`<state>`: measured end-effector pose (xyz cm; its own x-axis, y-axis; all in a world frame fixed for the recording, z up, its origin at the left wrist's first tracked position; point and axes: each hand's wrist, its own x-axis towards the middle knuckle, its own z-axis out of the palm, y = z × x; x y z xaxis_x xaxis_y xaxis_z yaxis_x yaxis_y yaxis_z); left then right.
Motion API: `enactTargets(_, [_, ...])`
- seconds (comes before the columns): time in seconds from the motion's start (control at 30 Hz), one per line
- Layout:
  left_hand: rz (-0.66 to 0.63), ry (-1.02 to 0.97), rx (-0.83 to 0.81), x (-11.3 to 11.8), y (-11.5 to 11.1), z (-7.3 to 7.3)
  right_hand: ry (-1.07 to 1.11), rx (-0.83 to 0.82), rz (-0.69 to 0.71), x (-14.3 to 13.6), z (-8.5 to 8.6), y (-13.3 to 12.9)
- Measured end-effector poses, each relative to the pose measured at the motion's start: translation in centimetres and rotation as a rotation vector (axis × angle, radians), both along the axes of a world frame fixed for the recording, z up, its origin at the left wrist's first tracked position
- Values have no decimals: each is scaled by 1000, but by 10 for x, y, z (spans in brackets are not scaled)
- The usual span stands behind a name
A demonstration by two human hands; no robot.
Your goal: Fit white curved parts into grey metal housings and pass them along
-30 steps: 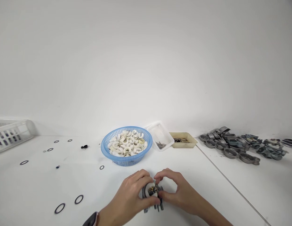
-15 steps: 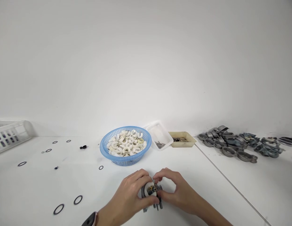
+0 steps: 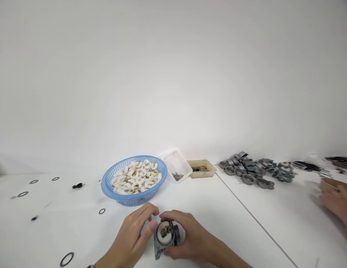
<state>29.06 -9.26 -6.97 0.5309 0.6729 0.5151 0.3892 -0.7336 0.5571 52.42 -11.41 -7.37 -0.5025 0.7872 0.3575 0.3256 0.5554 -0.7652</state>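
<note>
A carburettor body (image 3: 158, 243) is sitting within the right hand (image 3: 194, 236) and directly beside the left; whether it is bearing on the white table (image 3: 232, 230) is not clear. The right hand is clamping it from the side, forefinger reaching over the far edge and thumb bracing the near one, a grip apparently chosen to steady the casting while leaving its cavity exposed. Inside that cavity a white C-shaped float (image 3: 167, 241) is curving around brass-coloured parts, facing upward, presumably for visibility. The left hand (image 3: 131, 232) is holding nothing discernible; its thumb and forefinger are standing slightly apart just beside the casting, contact being uncertain. Beyond the left hand, a blue basket (image 3: 131, 202) is holding many similar floats (image 3: 136, 176), probably placed centrally for easy reach. Beyond the right hand, a white tray (image 3: 175, 158) is containing thin metal pins (image 3: 177, 176), and a yellowish tray (image 3: 210, 173) is lying just beside it. Farther out to the right hand's right, grey metal castings (image 3: 248, 178) are lying heaped, seemingly grouped by kind. At the far right, another person's hand (image 3: 337, 203) is touching a brown container (image 3: 327, 183). To the left hand's left, black rings (image 3: 72, 255) are lying scattered.
</note>
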Motion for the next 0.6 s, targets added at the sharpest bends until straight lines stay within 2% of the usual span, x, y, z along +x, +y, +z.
enactTargets(0.1, [-11,58,96,2,0,-4,-22,63,-10,11,3,5])
enactTargets(0.17, [0,79,189,4,-1,-6,-61,62,-109,33,4,7])
enactTargets(0.2, [-2,96,233,5,-1,-7,-86,46,-203,49,5,7])
enactTargets(0.33, [-10,177,370,7,-3,-5,-176,13,-702,142,5,1])
enactTargets(0.47, [9,207,455,8,-3,-7,-225,33,-992,240,3,-22])
enactTargets(0.53, [7,217,483,8,-3,-11,-251,32,-1099,274,0,-35])
enactTargets(0.6, [14,226,505,8,-4,-16,-265,27,-1158,293,-5,-46])
